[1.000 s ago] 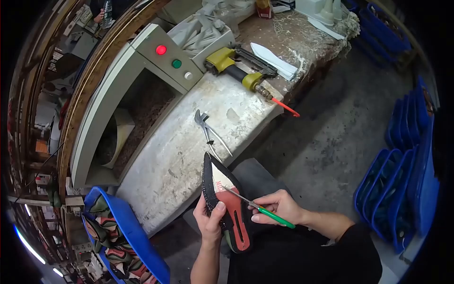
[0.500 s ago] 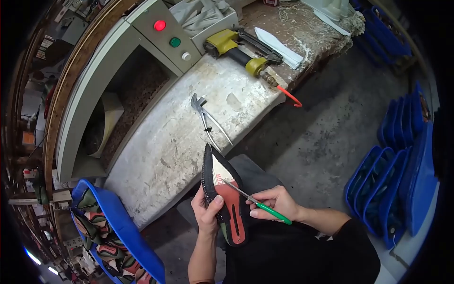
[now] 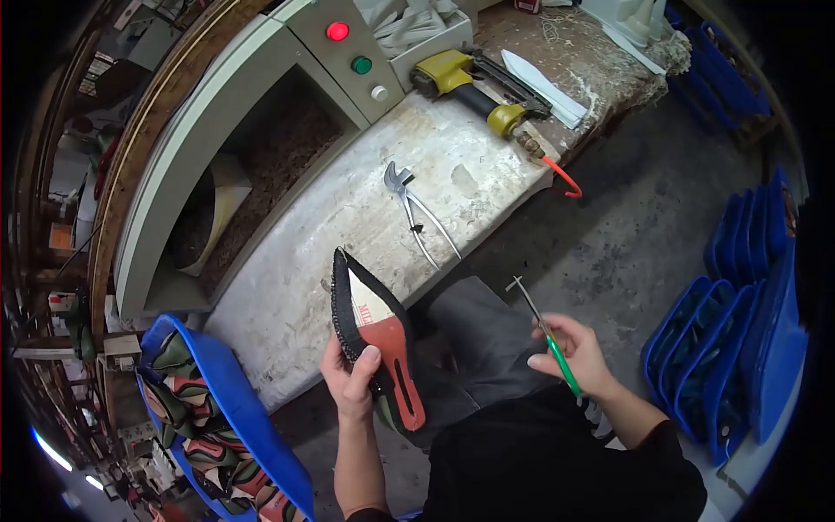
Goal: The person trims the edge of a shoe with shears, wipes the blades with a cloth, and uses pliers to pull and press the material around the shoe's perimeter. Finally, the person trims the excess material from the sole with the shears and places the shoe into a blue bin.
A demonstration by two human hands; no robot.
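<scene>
My left hand (image 3: 350, 380) is closed round the side of a pointed shoe upper (image 3: 392, 317), its underside turned up and toe pointing away. A black edge surrounds a white toe area with red print and a red slotted insole (image 3: 389, 346). Off to the right, my right hand (image 3: 576, 357) grips a green-handled tool (image 3: 559, 355) with a thin metal shaft. A small crosswise piece shows at the shaft's tip, clear of the shoe. Lasting pincers (image 3: 416, 209) lie on the worn bench (image 3: 348, 209) beyond the shoe.
A yellow and black staple gun (image 3: 470, 91) with a red hose rests farther along the bench. Left stands a grey machine (image 3: 204, 104) with lit buttons. A blue bin (image 3: 228, 391) holds several shoe pieces at lower left; blue bins (image 3: 696, 331) stand on the right.
My right hand has moved right, taking the green-handled tool's tip away from the insole. My left hand and the shoe have shifted slightly left. The camera view has shifted.
</scene>
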